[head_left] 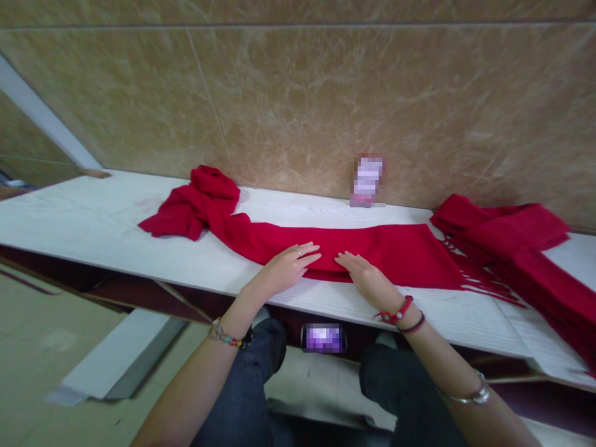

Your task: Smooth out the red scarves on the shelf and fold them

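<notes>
A long red scarf (400,251) stretches along the white bench top. Its right part lies flat and ends in a fringe, while the left part is bunched in a loose heap. My left hand (291,267) rests on the middle of the scarf with fingers stretched out and a ring on one of them. Just to its right, my right hand (367,276) also lies on the cloth, palm down, fingers extended. Neither hand grips the fabric. A second red cloth (507,230), folded and fringed, lies at the right and meets the scarf's fringe.
The narrow white bench (116,248) runs along a brown tiled wall (288,99). A blurred-out phone-like object (367,180) leans on the wall behind the scarf; another (324,338) is below the bench edge between my knees. A pale board (116,354) lies at lower left.
</notes>
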`<state>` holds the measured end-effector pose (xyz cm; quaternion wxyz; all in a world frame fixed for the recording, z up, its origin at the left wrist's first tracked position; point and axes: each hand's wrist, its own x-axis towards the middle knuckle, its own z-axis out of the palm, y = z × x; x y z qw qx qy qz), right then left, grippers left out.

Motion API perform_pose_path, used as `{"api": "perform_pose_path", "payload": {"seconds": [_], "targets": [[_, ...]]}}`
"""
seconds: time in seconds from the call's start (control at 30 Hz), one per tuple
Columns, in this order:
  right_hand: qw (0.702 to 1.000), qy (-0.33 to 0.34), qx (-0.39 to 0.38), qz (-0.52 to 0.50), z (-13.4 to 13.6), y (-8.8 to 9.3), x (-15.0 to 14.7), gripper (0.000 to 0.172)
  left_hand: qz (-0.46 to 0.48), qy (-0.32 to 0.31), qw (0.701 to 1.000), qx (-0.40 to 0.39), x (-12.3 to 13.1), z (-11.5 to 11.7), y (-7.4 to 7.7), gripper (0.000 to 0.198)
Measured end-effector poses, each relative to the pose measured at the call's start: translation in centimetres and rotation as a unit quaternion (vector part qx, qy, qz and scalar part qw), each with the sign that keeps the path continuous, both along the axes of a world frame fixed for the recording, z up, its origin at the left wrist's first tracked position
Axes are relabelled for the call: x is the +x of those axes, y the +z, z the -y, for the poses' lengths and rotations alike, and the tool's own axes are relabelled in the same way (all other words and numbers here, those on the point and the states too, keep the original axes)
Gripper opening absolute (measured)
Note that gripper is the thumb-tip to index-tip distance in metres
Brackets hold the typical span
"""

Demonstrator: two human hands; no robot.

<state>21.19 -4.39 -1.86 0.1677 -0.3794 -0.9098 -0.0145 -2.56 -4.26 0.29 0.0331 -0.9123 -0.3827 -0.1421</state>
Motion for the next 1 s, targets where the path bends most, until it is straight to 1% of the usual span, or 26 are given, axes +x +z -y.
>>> {"api": "perform_pose_path", "payload": {"seconds": [0.13, 0.2, 0.27, 0.5, 0.73, 0.87, 1.0], "targets": [[0.998, 0.049, -0.002, 0.032, 0.2, 0.1, 0.8, 0.044, -0.067, 0.000, 0.991, -0.112, -0.1, 0.7, 0.4, 0.039], [0.997, 0.058, 0.007, 0.040, 0.4, 0.2, 1.0, 0.042, -0.076, 0.008, 0.987, -0.138, -0.1, 0.9, 0.6, 0.040], [0.997, 0.063, 0.014, 0.038, 0.6, 0.4, 1.1, 0.041, -0.073, 0.012, 0.987, -0.146, -0.1, 1.0, 0.7, 0.040], [0.998, 0.054, 0.026, -0.004, 1.1, 1.2, 1.0, 0.042, -0.052, 0.011, 0.993, -0.105, 0.3, 0.6, 0.2, 0.041], [0.994, 0.084, 0.008, 0.062, 1.2, 0.6, 1.5, 0.045, -0.058, 0.020, 0.990, -0.123, 0.5, 0.6, 0.0, 0.041], [0.996, 0.074, -0.006, 0.041, 1.5, 0.7, 1.5, 0.043, -0.049, 0.008, 0.996, -0.079, 0.8, 0.5, 0.0, 0.039], [0.999, 0.036, -0.004, -0.012, 2.0, 1.3, 1.3, 0.034, -0.025, -0.024, 0.999, -0.035, 1.2, 0.3, 0.0, 0.036]]}}
